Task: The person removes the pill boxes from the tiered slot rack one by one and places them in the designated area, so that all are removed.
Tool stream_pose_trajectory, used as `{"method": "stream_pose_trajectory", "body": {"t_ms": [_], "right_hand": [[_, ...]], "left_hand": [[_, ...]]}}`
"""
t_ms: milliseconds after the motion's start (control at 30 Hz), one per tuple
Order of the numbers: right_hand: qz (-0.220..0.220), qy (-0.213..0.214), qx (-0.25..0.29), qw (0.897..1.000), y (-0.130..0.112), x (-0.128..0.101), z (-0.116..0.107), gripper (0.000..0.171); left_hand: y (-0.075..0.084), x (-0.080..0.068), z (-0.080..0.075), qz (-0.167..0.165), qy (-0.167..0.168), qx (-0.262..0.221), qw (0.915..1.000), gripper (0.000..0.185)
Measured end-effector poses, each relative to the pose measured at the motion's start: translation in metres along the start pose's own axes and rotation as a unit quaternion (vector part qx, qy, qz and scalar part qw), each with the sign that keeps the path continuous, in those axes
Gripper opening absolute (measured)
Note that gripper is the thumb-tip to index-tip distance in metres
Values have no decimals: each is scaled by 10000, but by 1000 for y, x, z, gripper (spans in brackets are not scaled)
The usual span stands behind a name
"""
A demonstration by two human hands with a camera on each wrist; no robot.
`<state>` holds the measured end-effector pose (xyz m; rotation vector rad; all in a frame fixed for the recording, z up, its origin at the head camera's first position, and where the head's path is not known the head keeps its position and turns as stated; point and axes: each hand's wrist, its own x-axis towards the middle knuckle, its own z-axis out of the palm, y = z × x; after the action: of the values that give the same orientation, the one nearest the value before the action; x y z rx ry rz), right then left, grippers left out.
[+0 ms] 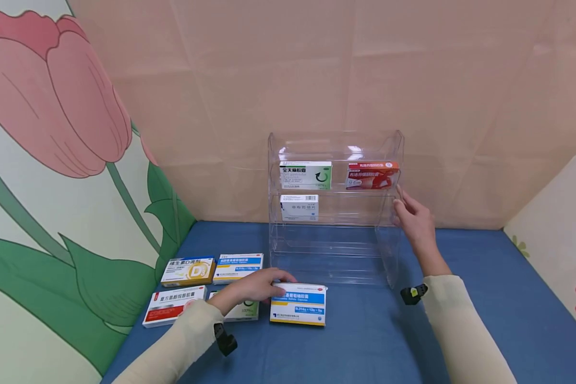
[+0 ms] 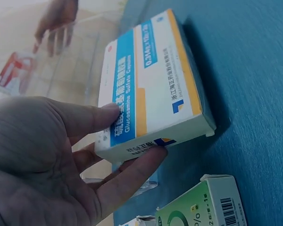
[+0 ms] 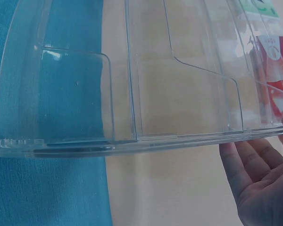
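My left hand (image 1: 261,285) pinches a white, blue and yellow glucosamine capsule box (image 1: 298,306) by one end. In the left wrist view the thumb lies on the box's (image 2: 151,75) printed face, with fingers at its end and underneath. A clear plastic tiered rack (image 1: 331,242) stands at the back of the blue cloth. My right hand (image 1: 415,218) holds the rack's right side edge, thumb at the front and fingers along the outside. On the top tier are a white-green box (image 1: 305,176) and a red box (image 1: 372,176); a white box (image 1: 300,208) sits one tier down.
Left of the rack lie a vitamin D box (image 1: 188,272), another blue-white box (image 1: 238,268), a white-red box (image 1: 174,305) and a green-white box (image 1: 248,311), partly hidden by the left arm. A peach backdrop (image 1: 230,106) hangs behind the rack.
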<state>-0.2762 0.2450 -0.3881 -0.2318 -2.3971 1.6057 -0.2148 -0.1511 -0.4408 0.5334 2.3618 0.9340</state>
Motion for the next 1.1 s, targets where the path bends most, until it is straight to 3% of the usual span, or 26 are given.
{"method": "stream_pose_trajectory", "body": {"t_ms": [167, 300, 433, 733, 933, 1100], "right_hand": [[-3, -5, 74, 10000, 0, 1, -1, 55], [10, 36, 49, 10000, 0, 2, 0, 55], [41, 35, 60, 10000, 1, 2, 1, 55], [72, 69, 15, 9999, 1, 2, 2, 54], [50, 59, -46, 10000, 1, 1, 2, 55], [4, 63, -37, 10000, 1, 1, 1, 55]], "left_hand": [[1, 6, 3, 238, 315, 1059, 9936, 33], [5, 6, 7, 78, 441, 1497, 9877, 37], [9, 4, 10, -104, 464, 1712, 9841, 40], [12, 2, 15, -160, 547, 1909, 9799, 45], [18, -1, 16, -39, 601, 2200, 9736, 44], [33, -7, 5, 171, 709, 2068, 9757, 41]]}}
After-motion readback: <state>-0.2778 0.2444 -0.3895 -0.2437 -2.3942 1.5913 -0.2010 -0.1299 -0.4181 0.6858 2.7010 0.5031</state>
